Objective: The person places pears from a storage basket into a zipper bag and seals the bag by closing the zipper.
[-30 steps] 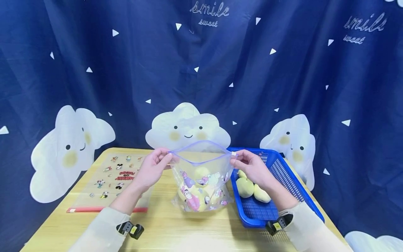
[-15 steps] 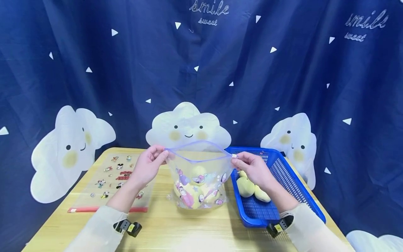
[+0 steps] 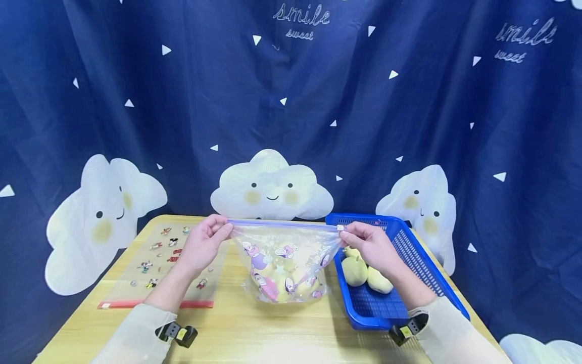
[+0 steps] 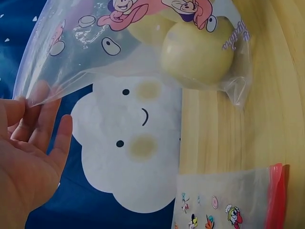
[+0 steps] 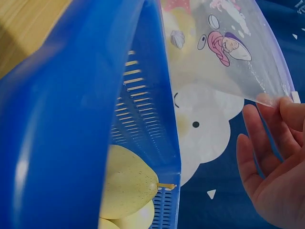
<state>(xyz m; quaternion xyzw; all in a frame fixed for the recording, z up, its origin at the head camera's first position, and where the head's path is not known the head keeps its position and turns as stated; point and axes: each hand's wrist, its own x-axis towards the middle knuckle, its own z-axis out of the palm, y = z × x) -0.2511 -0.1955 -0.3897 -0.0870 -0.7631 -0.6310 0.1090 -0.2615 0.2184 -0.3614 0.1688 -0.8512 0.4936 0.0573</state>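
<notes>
A clear zip bag (image 3: 245,242) with a purple zip strip and pink and purple cartoon prints stands on the table, bulging with several pale yellow fruits (image 4: 198,55). My left hand (image 3: 202,245) pinches the left top corner between thumb and fingers. At the right top corner my right hand (image 3: 373,246) pinches the bag close by the white slider (image 3: 340,227). Between the two hands the mouth is pulled into a straight line, its two edges together. In the right wrist view, thumb and fingertips grip the film just below the slider.
To the right stands a blue plastic basket (image 3: 361,322) with several yellow-green pears (image 3: 354,271) in it. A flat clear bag with a red zip strip (image 3: 195,304) lies at the left of the wooden table (image 3: 254,336). Behind hangs a dark blue cloud-print curtain (image 3: 273,76).
The bag's mouth, gaping a second ago, is now drawn flat and straight. My left hand has moved left and my right hand slightly right, stretching the top edge.
</notes>
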